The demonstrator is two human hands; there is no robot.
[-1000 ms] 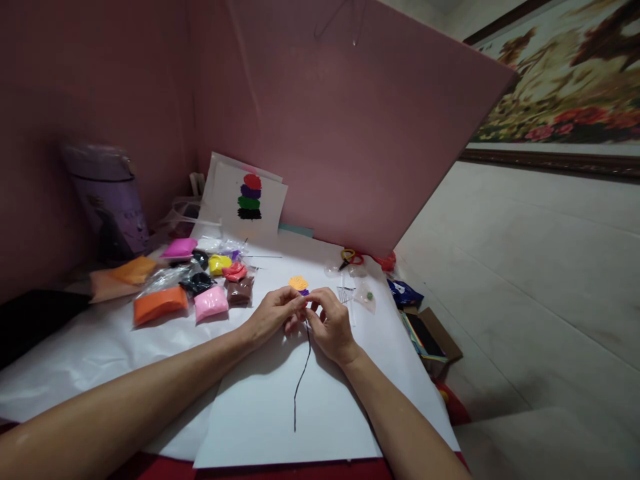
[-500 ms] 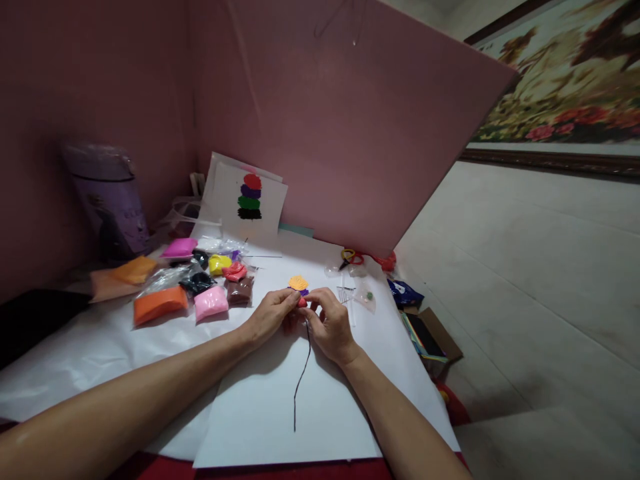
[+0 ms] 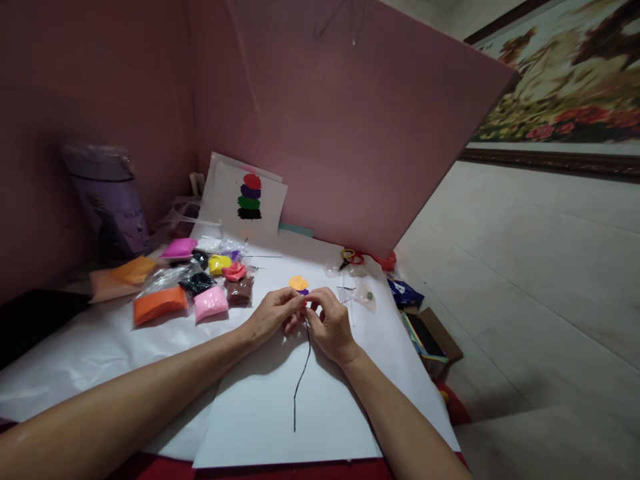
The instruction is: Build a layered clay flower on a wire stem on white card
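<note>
Between the fingertips of both hands is a small lump of red modelling clay (image 3: 303, 305), mostly covered by fingers. My left hand (image 3: 275, 312) is closed on its left side, thumb and index finger pressed together over it. From the right, my right hand (image 3: 330, 325) pinches the lump with bent fingers. Just beyond the fingertips lie a textured yellow-orange clay shape (image 3: 299, 282) and a bit of purple clay (image 3: 303, 292). Under the hands is a white sheet (image 3: 250, 427), on which a thin dark line (image 3: 302, 377) runs toward me.
Several bags of coloured clay, including an orange one (image 3: 160, 306) and a pink one (image 3: 211, 303), lie left. A card with coloured patches (image 3: 270, 200) leans on the pink panel. Scissors (image 3: 349, 258) lie behind right; a purple bottle (image 3: 107, 200) stands far left.
My left thumb and fingers have shifted slightly right over the red clay, hiding more of it. My right hand has stayed in nearly the same place.
</note>
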